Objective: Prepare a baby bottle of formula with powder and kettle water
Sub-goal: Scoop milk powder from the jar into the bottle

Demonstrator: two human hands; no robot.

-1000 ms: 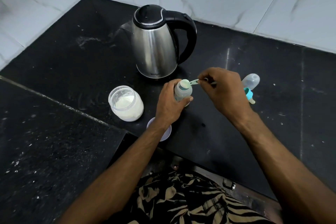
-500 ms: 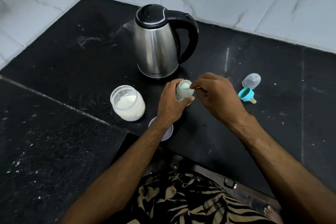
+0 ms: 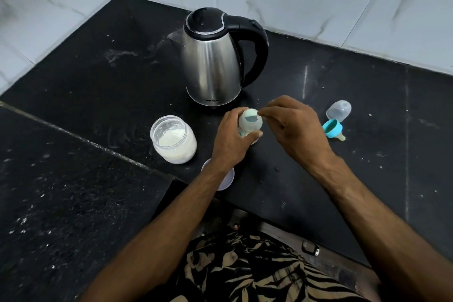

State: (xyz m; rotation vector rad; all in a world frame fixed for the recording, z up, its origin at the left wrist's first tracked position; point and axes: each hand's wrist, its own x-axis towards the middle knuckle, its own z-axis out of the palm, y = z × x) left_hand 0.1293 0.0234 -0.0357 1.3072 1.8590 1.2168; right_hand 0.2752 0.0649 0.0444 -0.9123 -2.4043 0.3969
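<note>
Bottle, gripped by the left hand before the kettle, wants steadying while the right hand (fingertips pinching the scoop handle) tips powder in squarely.

I saw a brushed-steel kettle with a glossy black plastic handle. The counter was polished, speckled black stone.

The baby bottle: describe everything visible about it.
The baby bottle is small and of pale translucent plastic, with a faint print low on its side. It stands upright on the black counter in front of the kettle, uncapped, its mouth open to the camera. The left hand grips its body. The right hand pinches a scoop handle at the rim; a grey-blue scoop part shows in the mouth.
</note>
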